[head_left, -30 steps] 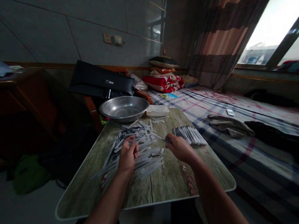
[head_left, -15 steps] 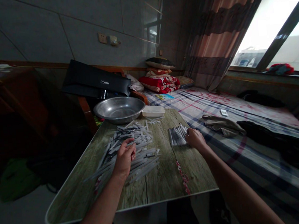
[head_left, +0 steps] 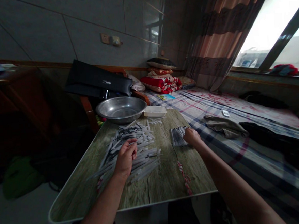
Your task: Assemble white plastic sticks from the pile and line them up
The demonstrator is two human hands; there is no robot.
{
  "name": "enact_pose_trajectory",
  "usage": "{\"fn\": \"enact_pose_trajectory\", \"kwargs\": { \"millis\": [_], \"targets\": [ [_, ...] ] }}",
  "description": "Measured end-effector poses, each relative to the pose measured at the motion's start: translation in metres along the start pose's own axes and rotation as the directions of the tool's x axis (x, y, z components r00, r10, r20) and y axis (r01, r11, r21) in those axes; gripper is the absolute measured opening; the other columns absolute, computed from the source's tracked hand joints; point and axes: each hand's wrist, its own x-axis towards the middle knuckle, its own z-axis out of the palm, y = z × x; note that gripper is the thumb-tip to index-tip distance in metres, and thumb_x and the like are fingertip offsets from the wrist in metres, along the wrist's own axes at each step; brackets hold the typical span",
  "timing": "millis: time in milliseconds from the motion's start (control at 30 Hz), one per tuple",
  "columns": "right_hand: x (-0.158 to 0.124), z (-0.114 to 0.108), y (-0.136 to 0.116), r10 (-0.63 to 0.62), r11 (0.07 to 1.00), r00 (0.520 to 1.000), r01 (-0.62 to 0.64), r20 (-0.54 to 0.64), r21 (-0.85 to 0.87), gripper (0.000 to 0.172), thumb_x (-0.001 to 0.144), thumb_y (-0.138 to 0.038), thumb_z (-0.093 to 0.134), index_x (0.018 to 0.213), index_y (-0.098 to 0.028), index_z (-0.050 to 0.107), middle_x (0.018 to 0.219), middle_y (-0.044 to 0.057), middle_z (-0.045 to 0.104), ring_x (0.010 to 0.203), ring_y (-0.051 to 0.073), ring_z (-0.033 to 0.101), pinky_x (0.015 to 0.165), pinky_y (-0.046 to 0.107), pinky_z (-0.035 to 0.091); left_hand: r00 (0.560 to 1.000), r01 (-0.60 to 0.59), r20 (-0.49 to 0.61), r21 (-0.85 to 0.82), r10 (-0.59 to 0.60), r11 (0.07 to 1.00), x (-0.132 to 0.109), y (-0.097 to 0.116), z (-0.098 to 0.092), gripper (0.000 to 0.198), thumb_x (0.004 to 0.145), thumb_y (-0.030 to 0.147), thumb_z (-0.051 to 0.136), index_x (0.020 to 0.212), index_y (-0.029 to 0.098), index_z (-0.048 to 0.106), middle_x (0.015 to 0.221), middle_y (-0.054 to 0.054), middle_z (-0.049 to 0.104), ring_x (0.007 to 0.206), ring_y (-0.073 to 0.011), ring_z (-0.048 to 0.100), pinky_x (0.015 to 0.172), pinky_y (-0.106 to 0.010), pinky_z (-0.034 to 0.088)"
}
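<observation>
My left hand (head_left: 125, 157) hovers over a loose pile of thin translucent plastic tubes (head_left: 143, 163), some with dark parts. Its fingers are curled with thumb and forefinger together; whatever is between them is too small to make out. On the right of the table, my right hand (head_left: 191, 136) is closed at the right end of a neat row of similar tubes (head_left: 178, 137) lying side by side. Its fingertips are partly hidden, so what they pinch does not show clearly.
A wide metal basin (head_left: 122, 110) and a white plastic tray (head_left: 154, 111) stand at the back of the wood-patterned table (head_left: 167, 179). A few tubes lie before the tray. To the right is a bed (head_left: 190, 104) with clothing (head_left: 226, 125). A black case (head_left: 98, 78) rests behind the basin.
My right hand has shifted slightly left along the row's right end. My left hand keeps nearly the same pose over the pile. The whole view has swung a little.
</observation>
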Motion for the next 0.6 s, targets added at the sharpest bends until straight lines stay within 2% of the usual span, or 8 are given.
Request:
{"fn": "enact_pose_trajectory", "kwargs": {
  "millis": [233,333,400,500,600],
  "targets": [
    [0.006,0.005,0.004,-0.024,1.0,1.0,0.024,-0.016,-0.019,0.024,0.082,-0.024,0.053,0.096,-0.014,0.069,0.105,0.019,0.069,0.096,0.025,0.066,0.072,0.028,0.045,1.0,-0.005,0.0,0.002,0.005,1.0,0.0,0.001,-0.001,0.037,0.067,0.037,0.073,0.095,0.017,0.059,0.054,0.008,0.048,0.041,-0.0039,0.035,0.04,-0.015,0.025],
    [0.003,-0.003,0.009,-0.025,1.0,0.998,0.024,-0.053,-0.007,0.028,0.084,-0.03,0.048,0.095,-0.015,0.07,0.104,0.018,0.069,0.093,0.024,0.066,0.069,0.028,0.043,1.0,-0.003,-0.007,-0.004,0.003,1.0,-0.001,0.002,-0.001,0.037,0.066,0.036,0.074,0.094,0.017,0.059,0.054,0.008,0.048,0.041,-0.0038,0.035,0.04,-0.015,0.025],
    [-0.003,-0.012,0.01,-0.046,0.999,0.991,0.049,-0.125,0.02,0.028,0.084,-0.031,0.047,0.092,-0.016,0.069,0.102,0.015,0.07,0.091,0.023,0.065,0.067,0.027,0.041,1.0,-0.004,-0.004,-0.008,0.004,1.0,0.0,0.002,-0.002,0.035,0.066,0.036,0.074,0.093,0.017,0.06,0.055,0.008,0.048,0.041,-0.0035,0.035,0.04,-0.014,0.025],
    [-0.015,-0.023,0.004,-0.112,0.983,0.958,0.147,-0.266,0.113,0.026,0.082,-0.031,0.048,0.087,-0.017,0.069,0.09,0.011,0.071,0.083,0.02,0.063,0.066,0.026,0.038,1.0,-0.024,-0.007,-0.022,0.024,0.999,0.0,0.003,-0.002,0.032,0.068,0.034,0.072,0.092,0.017,0.059,0.054,0.008,0.047,0.04,-0.0033,0.035,0.04,-0.014,0.025],
    [-0.028,-0.025,-0.015,-0.231,0.916,0.92,0.315,-0.317,0.247,0.024,0.081,-0.03,0.049,0.086,-0.017,0.068,0.081,0.006,0.07,0.074,0.017,0.061,0.064,0.024,0.038,0.995,-0.076,-0.066,-0.046,0.073,0.996,0.002,0.004,-0.002,0.028,0.069,0.032,0.07,0.089,0.018,0.058,0.052,0.008,0.046,0.039,-0.0035,0.033,0.039,-0.014,0.025]
  ]
}}
